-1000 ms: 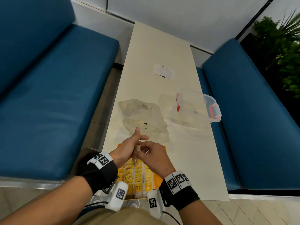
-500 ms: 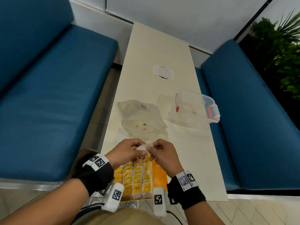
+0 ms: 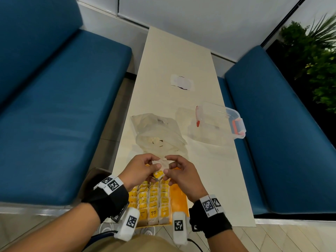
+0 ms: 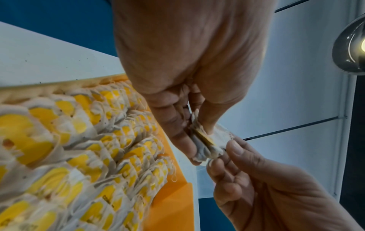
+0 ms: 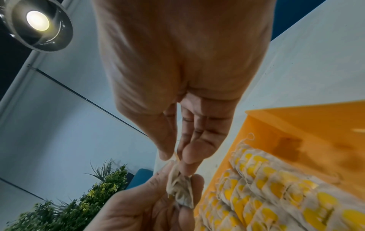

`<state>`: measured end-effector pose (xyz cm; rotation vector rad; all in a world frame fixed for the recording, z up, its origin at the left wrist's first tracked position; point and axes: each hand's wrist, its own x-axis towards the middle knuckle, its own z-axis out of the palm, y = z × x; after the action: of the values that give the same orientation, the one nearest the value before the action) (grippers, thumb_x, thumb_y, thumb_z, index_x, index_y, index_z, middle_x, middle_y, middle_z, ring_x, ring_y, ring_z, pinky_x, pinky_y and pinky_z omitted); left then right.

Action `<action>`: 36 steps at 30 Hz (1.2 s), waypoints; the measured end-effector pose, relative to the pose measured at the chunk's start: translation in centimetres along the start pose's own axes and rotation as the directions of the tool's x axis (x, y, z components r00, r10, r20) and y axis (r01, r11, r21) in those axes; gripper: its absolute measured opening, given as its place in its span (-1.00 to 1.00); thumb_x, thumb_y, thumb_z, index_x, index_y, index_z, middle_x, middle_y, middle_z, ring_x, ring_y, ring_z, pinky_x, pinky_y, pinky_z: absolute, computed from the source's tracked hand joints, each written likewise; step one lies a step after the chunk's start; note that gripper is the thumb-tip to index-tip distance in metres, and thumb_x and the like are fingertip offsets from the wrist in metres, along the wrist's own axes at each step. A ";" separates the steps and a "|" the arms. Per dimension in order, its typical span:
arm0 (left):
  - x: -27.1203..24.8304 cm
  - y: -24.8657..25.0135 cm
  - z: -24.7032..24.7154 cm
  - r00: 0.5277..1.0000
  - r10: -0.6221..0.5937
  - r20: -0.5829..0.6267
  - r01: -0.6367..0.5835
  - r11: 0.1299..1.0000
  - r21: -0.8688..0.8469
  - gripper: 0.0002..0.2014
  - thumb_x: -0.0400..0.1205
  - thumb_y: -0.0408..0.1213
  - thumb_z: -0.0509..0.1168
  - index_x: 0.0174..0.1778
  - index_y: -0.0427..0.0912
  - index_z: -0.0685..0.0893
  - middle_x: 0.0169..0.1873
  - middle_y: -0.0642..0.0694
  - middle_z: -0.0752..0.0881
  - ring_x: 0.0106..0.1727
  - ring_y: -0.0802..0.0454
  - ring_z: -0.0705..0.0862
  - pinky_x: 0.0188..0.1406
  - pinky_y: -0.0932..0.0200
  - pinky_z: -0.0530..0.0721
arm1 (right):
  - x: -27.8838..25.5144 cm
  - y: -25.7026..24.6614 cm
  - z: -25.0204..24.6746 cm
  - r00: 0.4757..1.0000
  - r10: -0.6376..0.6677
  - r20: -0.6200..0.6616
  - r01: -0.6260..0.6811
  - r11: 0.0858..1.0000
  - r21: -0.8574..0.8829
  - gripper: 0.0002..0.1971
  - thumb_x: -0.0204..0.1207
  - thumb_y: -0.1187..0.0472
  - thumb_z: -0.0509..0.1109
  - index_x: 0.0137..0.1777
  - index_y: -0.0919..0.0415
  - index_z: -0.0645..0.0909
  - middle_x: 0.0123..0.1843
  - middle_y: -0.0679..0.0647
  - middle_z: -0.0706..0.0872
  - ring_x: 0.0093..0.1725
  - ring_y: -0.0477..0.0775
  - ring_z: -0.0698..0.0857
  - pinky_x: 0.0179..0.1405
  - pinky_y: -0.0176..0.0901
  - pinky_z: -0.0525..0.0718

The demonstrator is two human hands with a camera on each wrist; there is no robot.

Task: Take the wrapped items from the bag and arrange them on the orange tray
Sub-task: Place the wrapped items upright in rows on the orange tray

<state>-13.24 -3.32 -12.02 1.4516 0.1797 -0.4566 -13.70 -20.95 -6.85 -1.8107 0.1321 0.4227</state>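
Observation:
Both hands hold one wrapped tea bag (image 3: 160, 170) with a yellow tag above the far end of the orange tray (image 3: 179, 194). My left hand (image 3: 143, 170) pinches it (image 4: 205, 143) between thumb and fingers. From the other side my right hand (image 3: 179, 172) pinches its edge (image 5: 180, 192). The tray (image 4: 169, 203) holds several rows of wrapped tea bags (image 3: 153, 202), and its right strip (image 5: 308, 125) is bare. The clear plastic bag (image 3: 160, 135) lies just beyond the hands on the table.
A clear plastic box with orange clips (image 3: 218, 122) stands right of the bag. A white sticker (image 3: 181, 82) lies farther up the narrow cream table (image 3: 163, 57). Blue benches (image 3: 54, 115) flank the table; a plant (image 3: 314, 57) is at far right.
Both hands came back from the bag's mouth to above the tray's far end. They now hold the tea bag between them, its yellow tag showing.

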 end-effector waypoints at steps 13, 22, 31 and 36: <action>-0.4 1.0 0.5 1.000 -0.017 -0.004 0.017 1.000 0.008 -0.87 0.74 -0.33 0.37 0.19 -0.19 0.72 -0.28 -0.12 0.81 -0.28 -0.08 0.81 -0.34 0.02 0.82 | 0.2 0.4 -0.1 1.000 0.010 -0.023 -0.010 1.000 -0.015 -0.83 0.53 0.44 0.48 0.09 0.30 0.67 -0.23 0.07 0.68 -0.35 0.11 0.80 -0.44 -0.14 0.70; -0.3 1.0 0.6 0.999 -0.016 -0.034 0.015 0.999 -0.034 -0.88 0.77 -0.29 0.33 0.17 -0.21 0.69 -0.22 -0.25 0.77 -0.34 -0.13 0.81 -0.29 -0.05 0.84 | 0.1 0.6 -0.1 0.997 0.051 -0.053 -0.053 0.998 -0.029 -0.78 0.49 0.46 0.50 0.09 0.29 0.62 -0.28 0.10 0.71 -0.35 0.13 0.78 -0.45 -0.16 0.68; -0.2 0.7 0.7 0.998 0.038 -0.058 -0.040 0.999 -0.032 -0.90 0.76 -0.34 0.34 0.15 -0.26 0.68 -0.09 -0.33 0.82 -0.20 -0.15 0.82 -0.11 -0.17 0.88 | 0.3 0.4 0.4 0.978 0.201 -0.053 -0.199 0.980 0.027 -0.76 0.47 0.32 0.58 0.08 0.36 0.67 -0.32 0.09 0.80 -0.36 0.09 0.75 -0.49 -0.17 0.60; -0.3 0.8 0.6 0.998 0.032 -0.059 -0.034 0.999 -0.033 -0.90 0.75 -0.32 0.35 0.14 -0.24 0.70 -0.05 -0.28 0.83 -0.09 -0.18 0.85 -0.14 -0.09 0.88 | 0.3 0.1 0.2 0.981 0.163 -0.101 -0.169 0.984 -0.056 -0.86 0.46 0.42 0.55 -0.03 0.41 0.67 -0.40 0.07 0.74 -0.39 0.08 0.73 -0.52 -0.17 0.58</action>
<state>-13.29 -3.80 -11.13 1.4334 0.2091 -0.3830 -13.50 -20.81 -7.11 -1.8910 0.3424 0.4620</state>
